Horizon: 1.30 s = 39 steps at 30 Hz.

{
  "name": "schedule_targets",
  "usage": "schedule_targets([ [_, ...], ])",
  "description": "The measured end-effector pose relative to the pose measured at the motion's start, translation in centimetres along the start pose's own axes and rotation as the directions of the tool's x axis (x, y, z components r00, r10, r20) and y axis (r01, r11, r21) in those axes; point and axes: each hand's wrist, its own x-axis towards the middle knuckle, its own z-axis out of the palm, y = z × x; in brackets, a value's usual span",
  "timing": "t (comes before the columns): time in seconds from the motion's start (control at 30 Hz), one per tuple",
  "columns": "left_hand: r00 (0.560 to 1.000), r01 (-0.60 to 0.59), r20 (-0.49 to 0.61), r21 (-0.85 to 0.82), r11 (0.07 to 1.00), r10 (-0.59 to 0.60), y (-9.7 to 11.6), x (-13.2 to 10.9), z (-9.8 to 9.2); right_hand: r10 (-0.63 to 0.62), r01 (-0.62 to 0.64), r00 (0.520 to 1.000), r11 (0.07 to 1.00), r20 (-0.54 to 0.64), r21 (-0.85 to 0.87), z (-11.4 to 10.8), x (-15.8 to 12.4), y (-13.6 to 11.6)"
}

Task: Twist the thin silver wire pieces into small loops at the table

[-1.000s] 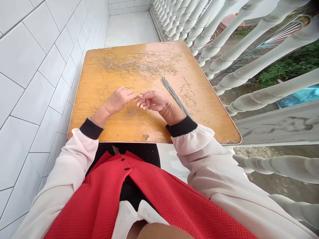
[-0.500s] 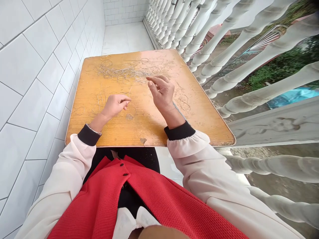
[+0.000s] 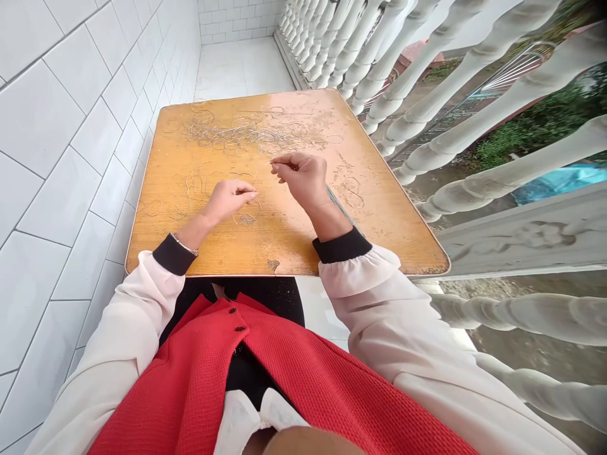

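Note:
Over the middle of the wooden tabletop (image 3: pixel 294 246) both my hands are pinched closed, a short gap apart. My left hand (image 3: pixel 231 199) has thumb and fingertips together on a thin wire, of which only faint bits show. Higher and to the right, my right hand (image 3: pixel 303 178) pinches a fine wire end (image 3: pixel 268 163) that pokes out past the fingertips. Whether both hold one strand I cannot tell. Beyond them lies a tangled heap of thin silvery wires (image 3: pixel 246 134). A bundle of bluish-grey strands (image 3: pixel 339 203) lies beside my right wrist, partly hidden by it.
Loose curled wire pieces (image 3: pixel 190 184) are scattered left of my hands, and another loop (image 3: pixel 351 191) lies at the right. A white tiled wall (image 3: pixel 71 145) runs along the left. White balusters (image 3: pixel 427 107) line the right side.
My right hand has turned and lowered slightly to the left, its fingertips coming closer to my left hand. The left hand has shifted a little to the right.

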Motion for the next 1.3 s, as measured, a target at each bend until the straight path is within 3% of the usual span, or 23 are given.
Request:
schedule_targets([
  [0.2, 0.989, 0.144, 0.055, -0.279, 0.949, -0.134, 0.9, 0.1, -0.5, -0.015, 0.017, 0.999, 0.997, -0.031, 0.082, 0.8, -0.7, -1.1],
  [0.3, 0.974, 0.228, 0.086, -0.339, 0.913, -0.211, 0.8, 0.3, -0.7, 0.03, -0.033, 0.999, 0.99, 0.026, 0.14, 0.7, -0.9, -1.6],
  [0.43, 0.972, 0.23, 0.047, -0.387, 0.893, -0.23, 0.6, 0.5, -0.9, 0.147, -0.179, 0.979, 0.952, 0.144, 0.248, 0.7, -1.2, -2.0],
  [0.53, 0.976, 0.213, 0.033, -0.367, 0.906, -0.216, 0.6, 0.5, -0.9, 0.176, -0.221, 0.968, 0.933, 0.178, 0.282, 0.9, -1.4, -2.2],
  [0.77, 0.975, 0.207, 0.144, -0.308, 0.929, -0.17, 0.1, 0.3, -0.7, 0.119, -0.131, 0.991, 0.964, 0.065, 0.233, 1.0, -1.7, -2.6],
  [0.9, 0.971, 0.203, 0.183, -0.306, 0.93, -0.151, 0.0, 0.2, -0.7, 0.08, -0.103, 0.99, 0.973, 0.118, 0.206, 1.3, -1.6, -2.4],
  [1.17, 0.966, 0.217, 0.214, -0.367, 0.905, -0.145, 0.3, 0.0, -1.1, 0.031, -0.034, 0.999, 0.994, 0.027, 0.106, 0.5, -0.5, -1.1],
  [1.3, 0.965, 0.229, 0.21, -0.382, 0.895, -0.157, 0.1, 0.2, -1.4, -0.06, 0.06, 0.997, 0.998, -0.043, -0.021, 0.2, -0.1, -0.4],
])
